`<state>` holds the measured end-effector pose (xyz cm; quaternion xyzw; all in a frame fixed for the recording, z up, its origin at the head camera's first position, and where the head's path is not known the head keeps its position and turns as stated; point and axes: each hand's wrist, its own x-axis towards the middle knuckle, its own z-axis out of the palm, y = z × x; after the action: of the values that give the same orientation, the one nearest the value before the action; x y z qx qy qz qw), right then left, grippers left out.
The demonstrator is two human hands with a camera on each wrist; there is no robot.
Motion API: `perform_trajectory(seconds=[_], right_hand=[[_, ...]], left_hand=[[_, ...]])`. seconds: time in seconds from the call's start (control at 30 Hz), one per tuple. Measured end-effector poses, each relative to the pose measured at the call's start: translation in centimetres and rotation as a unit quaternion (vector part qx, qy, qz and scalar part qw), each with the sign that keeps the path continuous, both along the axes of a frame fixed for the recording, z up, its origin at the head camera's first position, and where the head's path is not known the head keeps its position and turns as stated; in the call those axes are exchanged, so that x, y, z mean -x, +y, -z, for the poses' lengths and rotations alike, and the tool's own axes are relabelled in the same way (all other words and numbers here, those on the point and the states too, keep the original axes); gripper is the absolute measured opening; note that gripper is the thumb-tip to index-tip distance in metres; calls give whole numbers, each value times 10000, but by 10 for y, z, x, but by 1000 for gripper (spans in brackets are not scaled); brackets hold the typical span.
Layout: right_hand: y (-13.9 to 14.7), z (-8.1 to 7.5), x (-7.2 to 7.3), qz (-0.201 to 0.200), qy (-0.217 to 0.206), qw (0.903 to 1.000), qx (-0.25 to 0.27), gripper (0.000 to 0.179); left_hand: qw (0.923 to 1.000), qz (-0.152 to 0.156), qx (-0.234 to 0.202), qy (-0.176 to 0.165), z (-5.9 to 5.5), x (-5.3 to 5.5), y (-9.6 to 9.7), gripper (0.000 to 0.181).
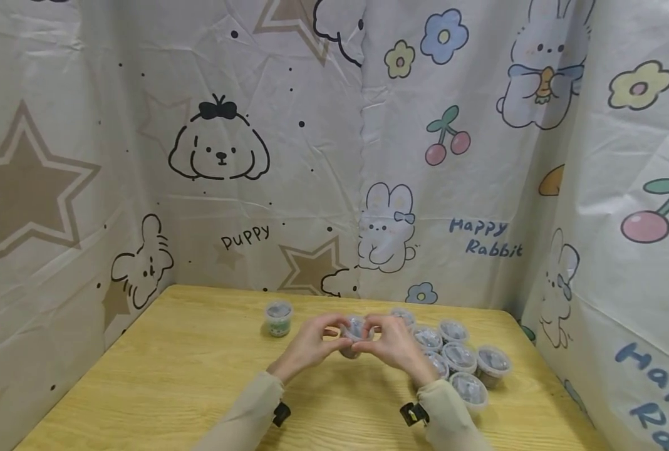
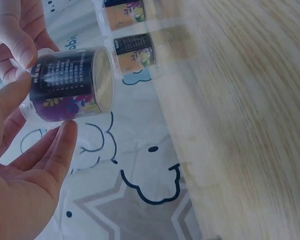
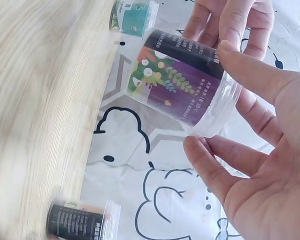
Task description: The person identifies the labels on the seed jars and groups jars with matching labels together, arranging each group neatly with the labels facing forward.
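Between both hands is a clear plastic tub with a see-through lid, held upright above the table. Its label, purple and black with printed flowers, faces the wrist cameras; the tub shows its base toward the tabletop in the left wrist view. My left hand grips the left side near the lid with thumb and fingers. From the right, my right hand holds the lid rim, thumb close to the other thumb. In the right wrist view the tub sits between the fingertips of both hands.
A similar tub with a green label stands alone at the back left of the wooden table. Several lidded tubs are grouped at the right, close beside my right forearm. Printed curtains surround the table's back and sides.
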<state>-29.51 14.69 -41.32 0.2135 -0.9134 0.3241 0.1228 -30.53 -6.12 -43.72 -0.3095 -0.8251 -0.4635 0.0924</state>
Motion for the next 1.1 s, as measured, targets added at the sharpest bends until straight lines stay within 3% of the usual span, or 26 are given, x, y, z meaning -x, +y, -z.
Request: perform_trajectory(seconds=[0.3, 0.67, 0.9, 1.1], right_hand=[[-5, 0, 0, -433, 52, 9986, 300, 27], [-8, -1, -2, -595, -162, 9971, 446, 27], [-11, -2, -1, -579, -411, 9944, 778, 23], [-12, -3, -3, -429, -396, 9938, 946, 22]], left_hand=[[9989, 215, -422, 60, 2, -1, -10, 25], [9974, 368, -612, 63, 7, -2, -17, 22], [9963, 170, -848, 4, 4, -5, -15, 21], [9964, -17, -838, 82, 2, -5, -17, 32]])
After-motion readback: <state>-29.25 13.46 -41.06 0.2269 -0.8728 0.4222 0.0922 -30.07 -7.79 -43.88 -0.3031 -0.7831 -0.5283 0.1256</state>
